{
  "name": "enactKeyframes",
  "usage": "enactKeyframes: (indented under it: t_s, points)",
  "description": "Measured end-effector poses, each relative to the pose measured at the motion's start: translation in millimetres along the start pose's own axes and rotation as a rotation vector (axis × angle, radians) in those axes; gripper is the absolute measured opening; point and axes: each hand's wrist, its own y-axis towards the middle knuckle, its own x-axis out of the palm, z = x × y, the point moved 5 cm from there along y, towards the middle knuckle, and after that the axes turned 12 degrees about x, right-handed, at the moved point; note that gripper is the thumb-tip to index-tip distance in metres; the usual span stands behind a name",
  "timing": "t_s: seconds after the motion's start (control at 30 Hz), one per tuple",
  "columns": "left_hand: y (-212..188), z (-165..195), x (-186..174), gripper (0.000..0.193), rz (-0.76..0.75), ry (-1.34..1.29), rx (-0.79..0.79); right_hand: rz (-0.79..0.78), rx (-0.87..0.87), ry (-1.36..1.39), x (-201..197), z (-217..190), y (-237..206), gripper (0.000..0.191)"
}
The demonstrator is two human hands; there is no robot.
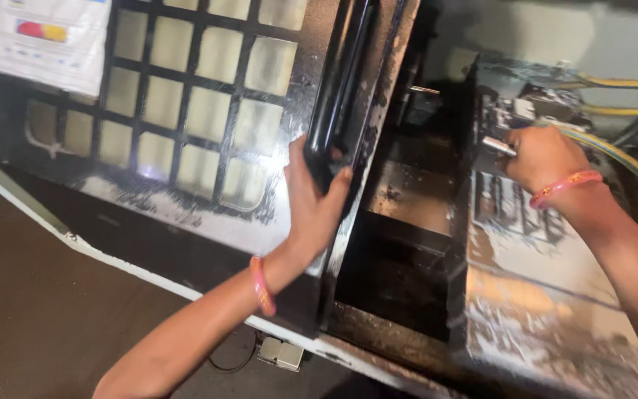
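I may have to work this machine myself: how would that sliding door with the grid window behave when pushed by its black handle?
The door looks like rigid metal, probably heavy, so it should slide rather than flex. Its glossy black handle, gripped by the left hand, may be slippery. The window panes seem guarded by bars.

A dark brown floor (31,310) fills the lower left, edged by a pale strip (112,258). A white paper sheet (46,37) hangs at upper left. Yellow cables (622,85) run along a grey wall (555,29) at upper right. Light glares off worn metal surfaces.
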Motion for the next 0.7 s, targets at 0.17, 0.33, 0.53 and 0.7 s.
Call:
enactKeyframes:
  t_s: [0.17, 0.33, 0.53, 0.7]
  points:
    - [-1, 35, 15, 0.068, -0.012, 0.105, 0.069, -0.037, 0.078, -0.022, -51, 49, -123, 0.030]
    - [-9, 77, 37, 0.076, -0.060, 0.132, 0.117, -0.102, 0.140, -0.007, -94, 106, -264, 0.033]
    - [-28, 123, 81, 0.082, -0.204, 0.122, 0.120, -0.242, 0.325, -0.024, -112, 194, -393, 0.028]
    - [-50, 139, 129, 0.100, -0.314, 0.258, 0.284, -0.354, 0.570, -0.071, -108, 305, -423, 0.039]
